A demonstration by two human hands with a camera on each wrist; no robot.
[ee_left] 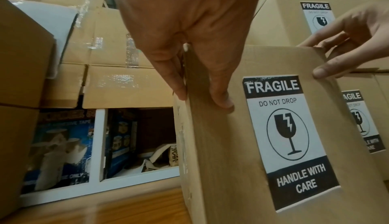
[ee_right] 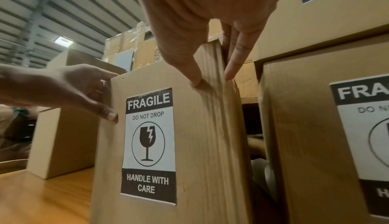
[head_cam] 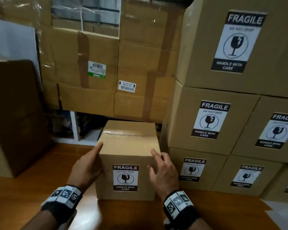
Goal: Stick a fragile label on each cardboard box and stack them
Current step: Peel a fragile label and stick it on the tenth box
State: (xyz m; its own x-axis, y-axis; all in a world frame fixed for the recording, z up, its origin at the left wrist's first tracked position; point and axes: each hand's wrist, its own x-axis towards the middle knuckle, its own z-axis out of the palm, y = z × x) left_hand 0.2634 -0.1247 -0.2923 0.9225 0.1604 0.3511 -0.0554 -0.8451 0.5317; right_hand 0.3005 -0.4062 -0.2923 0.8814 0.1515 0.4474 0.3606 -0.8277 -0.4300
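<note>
A small taped cardboard box [head_cam: 128, 141] stands upright on the wooden table [head_cam: 40, 180], with a black-and-white fragile label [head_cam: 125, 177] stuck on the face toward me. My left hand [head_cam: 93, 161] is at its upper left corner, thumb on the front face and straight fingers along the left side. My right hand [head_cam: 160, 165] is at the upper right corner, thumb on the front and fingers down the right side. The left wrist view shows the left hand [ee_left: 200, 33] astride the box's edge beside the label [ee_left: 288, 136]. The right wrist view shows the right hand [ee_right: 189, 58] likewise.
A stack of labelled boxes [head_cam: 206, 122] rises close on the right, with a narrow gap to the small box. Large taped cartons [head_cam: 90, 63] wall the back above a white shelf [head_cam: 76, 130]. A plain brown box [head_cam: 15, 113] stands on the left.
</note>
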